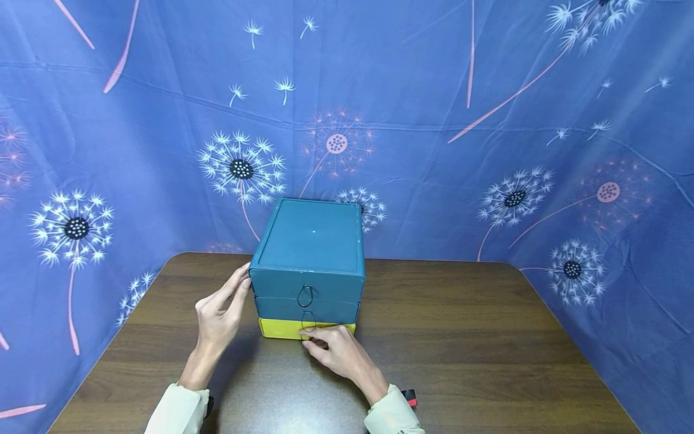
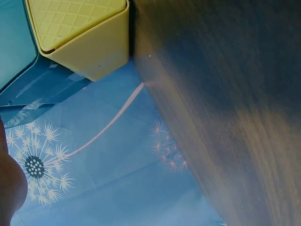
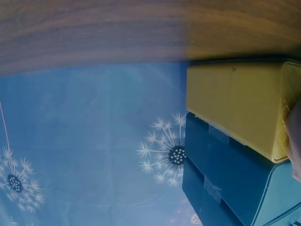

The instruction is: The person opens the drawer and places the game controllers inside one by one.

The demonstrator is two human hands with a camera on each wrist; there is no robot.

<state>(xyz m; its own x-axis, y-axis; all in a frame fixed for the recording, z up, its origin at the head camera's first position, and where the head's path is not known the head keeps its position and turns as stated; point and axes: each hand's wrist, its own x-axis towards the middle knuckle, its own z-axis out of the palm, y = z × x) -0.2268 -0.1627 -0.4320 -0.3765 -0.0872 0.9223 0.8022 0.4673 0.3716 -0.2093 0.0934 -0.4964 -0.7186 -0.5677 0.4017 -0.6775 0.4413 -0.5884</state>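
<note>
A stack of drawer boxes stands on the table, two teal drawers (image 1: 309, 235) above a yellow drawer (image 1: 279, 328). Thin dark ring pulls (image 1: 305, 296) hang on the fronts. My left hand (image 1: 217, 313) rests its fingertips against the left side of the top teal box, fingers extended. Low at the front, my right hand (image 1: 341, 352) pinches the yellow drawer's ring pull between thumb and forefinger. In the right wrist view, part of that hand (image 3: 295, 141) lies against the yellow front. The yellow drawer looks closed.
The stack sits near the back of a brown wooden table (image 1: 461, 349). A blue cloth (image 1: 412, 181) with dandelion prints hangs behind and at both sides. Clear tape (image 3: 214, 188) joins the boxes' sides. A black and red strap end (image 1: 410, 398) shows by the right sleeve.
</note>
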